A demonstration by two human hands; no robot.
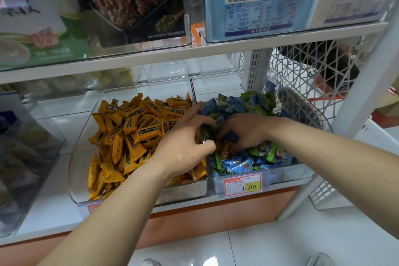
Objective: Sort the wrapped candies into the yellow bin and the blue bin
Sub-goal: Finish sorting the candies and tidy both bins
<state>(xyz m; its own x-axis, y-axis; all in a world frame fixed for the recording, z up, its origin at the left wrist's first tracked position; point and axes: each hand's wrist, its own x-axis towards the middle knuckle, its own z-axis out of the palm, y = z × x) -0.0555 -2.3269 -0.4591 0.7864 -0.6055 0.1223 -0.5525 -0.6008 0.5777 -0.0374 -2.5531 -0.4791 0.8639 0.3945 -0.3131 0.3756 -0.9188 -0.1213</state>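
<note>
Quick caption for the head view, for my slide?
Left hand and right hand reach into the blue bin, where a yellow candy lies; the yellow bin stands alongside.

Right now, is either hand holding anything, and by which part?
Right hand curls round a dark blue candy; which part cannot be told. Left hand, fingers spread, holds nothing.

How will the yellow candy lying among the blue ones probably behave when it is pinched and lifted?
The yellow candy looks small, so it is probably light. Its shiny wrapper may be slippery, and the thin wrapper ends would likely bend under the fingers. It looks flat and pillow-shaped, so it should slide rather than roll.
</note>
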